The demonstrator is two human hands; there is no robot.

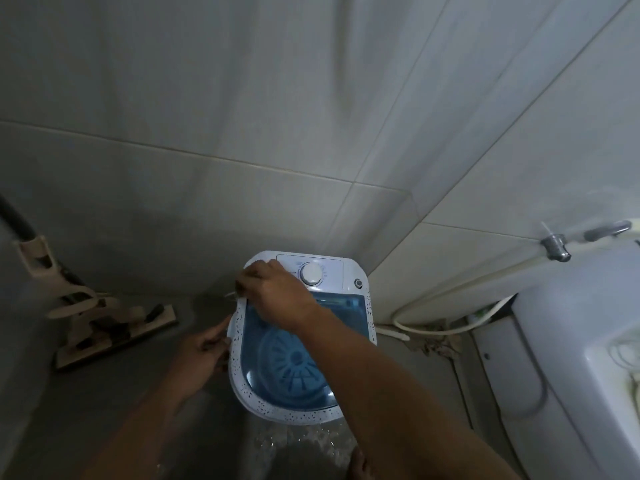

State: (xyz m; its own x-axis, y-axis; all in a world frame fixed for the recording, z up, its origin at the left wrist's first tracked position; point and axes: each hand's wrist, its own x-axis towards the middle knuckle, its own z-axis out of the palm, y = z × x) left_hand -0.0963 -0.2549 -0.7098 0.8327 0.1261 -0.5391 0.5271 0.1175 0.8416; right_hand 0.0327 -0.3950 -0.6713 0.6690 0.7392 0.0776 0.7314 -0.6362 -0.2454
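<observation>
On the floor [104, 403], in the corner of the tiled walls [242, 98], stands a small washing machine [298, 362]. The right hand [273, 292] has its grip curled over the machine's back left rim. The left hand [202, 353] touches its left side, but I cannot tell its grip.

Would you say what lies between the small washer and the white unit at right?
Head view: a white hose loops on the floor beside the washer.

White speckled washer [242, 389], blue lid [346, 313], seemingly beige mop [114, 327]

Bare left hand [202, 353] — bare right hand [273, 293]
</observation>
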